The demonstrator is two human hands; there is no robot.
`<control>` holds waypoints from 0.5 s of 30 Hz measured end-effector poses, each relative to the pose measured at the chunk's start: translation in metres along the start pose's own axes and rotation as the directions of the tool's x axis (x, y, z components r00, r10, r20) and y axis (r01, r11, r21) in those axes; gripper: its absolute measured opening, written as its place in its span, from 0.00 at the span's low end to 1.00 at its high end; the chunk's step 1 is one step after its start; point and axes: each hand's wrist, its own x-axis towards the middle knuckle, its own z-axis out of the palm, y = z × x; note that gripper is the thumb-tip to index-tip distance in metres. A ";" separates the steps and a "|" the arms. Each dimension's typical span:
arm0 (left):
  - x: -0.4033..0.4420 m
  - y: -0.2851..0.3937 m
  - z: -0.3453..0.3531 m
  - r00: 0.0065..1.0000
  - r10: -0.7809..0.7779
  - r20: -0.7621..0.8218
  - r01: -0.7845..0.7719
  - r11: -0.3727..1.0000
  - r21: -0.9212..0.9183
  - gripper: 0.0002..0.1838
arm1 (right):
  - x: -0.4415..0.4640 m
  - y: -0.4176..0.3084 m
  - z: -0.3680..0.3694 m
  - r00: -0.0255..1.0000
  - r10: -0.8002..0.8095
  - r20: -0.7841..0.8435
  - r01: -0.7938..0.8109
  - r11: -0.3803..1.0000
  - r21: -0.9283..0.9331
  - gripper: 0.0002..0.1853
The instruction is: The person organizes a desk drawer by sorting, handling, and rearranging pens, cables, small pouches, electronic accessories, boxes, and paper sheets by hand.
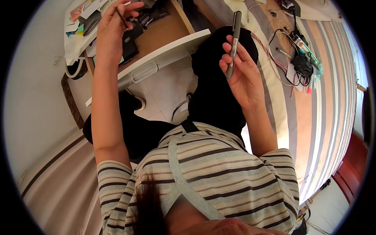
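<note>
My right hand (244, 72) holds a capped grey-and-black pen (234, 45) nearly upright between thumb and fingers, over my right thigh. Up at the left, above the open drawer (162, 29), my left hand (113, 29) has its fingers curled round a thin, dark, stick-like thing (122, 18); its kind is unclear. Below those fingers, dark flat items (130, 44) lie in the drawer's left part, partly covered by my hand and wrist. Bare wooden bottom shows in the drawer's right part.
Papers and sticky notes (80, 29) crowd the desk top at left. On the striped bedspread (305, 117) at right lie tangled cables (280, 33), a black bundle (302, 64) and several small items. The drawer's white front (172, 51) juts out above my knees.
</note>
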 end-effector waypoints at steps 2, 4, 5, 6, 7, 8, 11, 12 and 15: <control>0.005 -0.017 -0.006 0.998 -0.005 0.055 0.004 1.000 0.016 0.18 | -0.001 0.002 -0.003 1.000 -0.002 -0.003 0.002 1.000 -0.004 0.26; 0.002 -0.023 -0.008 0.988 -0.007 0.154 -0.004 0.998 0.069 0.18 | 0.000 0.004 -0.004 1.000 0.017 0.019 -0.017 1.000 0.004 0.26; 0.000 -0.026 -0.007 0.990 -0.017 0.142 0.000 0.993 0.114 0.18 | -0.001 0.004 -0.006 1.000 0.002 -0.009 -0.002 0.999 -0.036 0.26; 0.001 -0.034 -0.011 0.989 -0.010 0.149 -0.003 0.996 0.089 0.17 | -0.001 0.003 -0.007 0.999 -0.014 -0.034 0.011 0.997 -0.077 0.26; 0.001 -0.037 -0.009 0.994 -0.033 0.106 0.028 0.999 0.042 0.18 | -0.002 0.004 -0.007 0.998 -0.010 -0.062 0.005 0.996 -0.091 0.26; 0.001 -0.039 -0.008 0.997 -0.052 0.064 0.053 0.999 -0.009 0.20 | -0.002 0.004 -0.006 0.997 -0.010 -0.082 0.001 0.994 -0.112 0.26; 0.000 -0.045 -0.018 0.994 -0.082 0.071 0.079 0.996 0.050 0.20 | -0.002 0.008 -0.005 0.997 0.012 -0.073 -0.020 0.992 -0.121 0.26; -0.001 -0.045 -0.020 0.995 -0.083 0.062 0.080 0.995 0.053 0.20 | -0.001 0.009 -0.004 0.996 0.013 -0.085 -0.026 0.987 -0.157 0.26; -0.003 -0.051 -0.021 0.987 -0.033 0.160 0.000 0.979 0.203 0.15 | 0.000 0.012 0.003 0.993 0.017 -0.120 -0.045 0.971 -0.235 0.26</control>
